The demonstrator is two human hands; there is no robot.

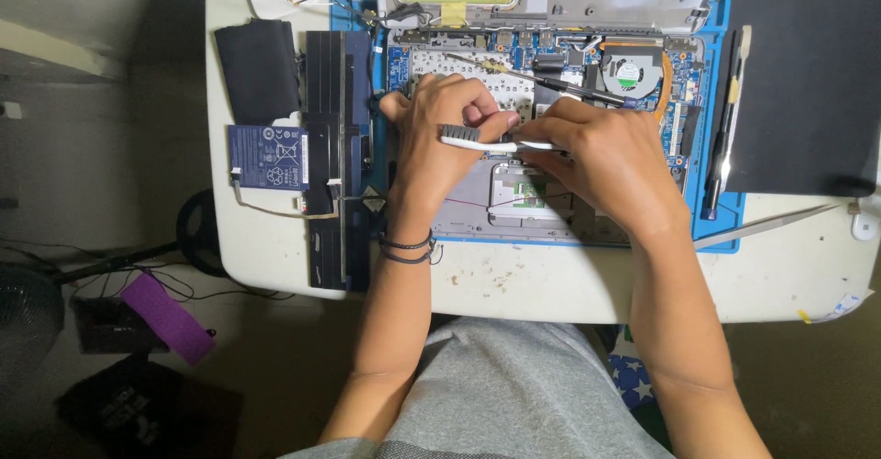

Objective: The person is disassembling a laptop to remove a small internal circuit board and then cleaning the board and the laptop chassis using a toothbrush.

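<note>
Toothbrush [486, 139] gripped by closed left hand [440, 133] and right hand [596, 161], over opened laptop [541, 110]

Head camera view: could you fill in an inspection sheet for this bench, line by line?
Surface: white table with a blue mat on it.
Job's things: opened laptop, circuit board and round fan exposed; a white toothbrush with dark bristles.
Clutter: black battery pack, dark panel, black pouch, thin tools, crumbs near the front edge.
Hands: left hand and right hand both hold the toothbrush over the laptop; left wrist wears dark bands.
Cables: thin wires at the laptop's hinge; cords on the floor.
Surroundings: dim floor, purple strap, grey shirt.
</note>
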